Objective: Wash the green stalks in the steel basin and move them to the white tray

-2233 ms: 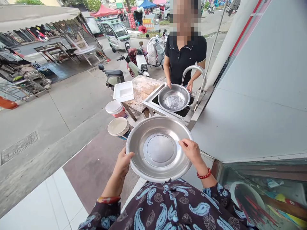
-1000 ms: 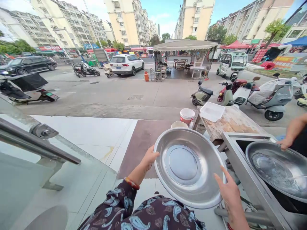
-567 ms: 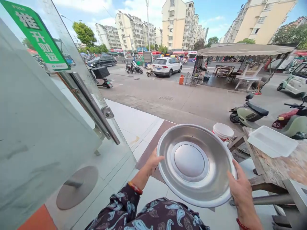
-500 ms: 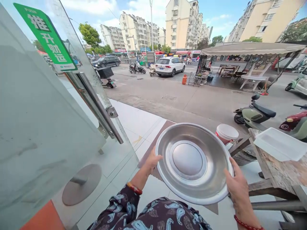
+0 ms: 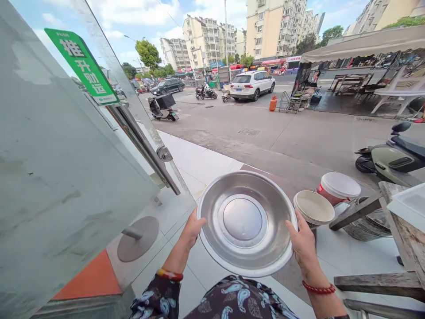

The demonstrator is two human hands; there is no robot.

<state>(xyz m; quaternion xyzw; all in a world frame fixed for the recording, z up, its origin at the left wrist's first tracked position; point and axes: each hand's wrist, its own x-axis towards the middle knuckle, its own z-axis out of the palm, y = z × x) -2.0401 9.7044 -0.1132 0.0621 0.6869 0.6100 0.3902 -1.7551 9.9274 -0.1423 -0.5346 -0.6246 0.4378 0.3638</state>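
A wide, shallow metal basin (image 5: 245,219) is held level in front of my body, with nothing but a few small specks inside. My left hand (image 5: 191,228) grips its left rim, thumb over the edge and fingers underneath, partly hidden. On the opposite side, my right hand (image 5: 301,237) clasps the rim in the same way. Just beyond my right hand stands a cream-coloured bucket (image 5: 314,206). Behind that is a reddish bucket with a white lid (image 5: 340,186).
A glass door (image 5: 83,177) with a metal handle stands at my left. To the right is a worn wooden table (image 5: 398,221) bearing a white plastic tub (image 5: 410,201). A green scooter (image 5: 388,157) and a white car (image 5: 252,84) are parked outside.
My view has turned left, so the door and street sit further right in the picture. The basin has shifted leftward in view, and the cream bucket now shows. Both hands keep their grip.
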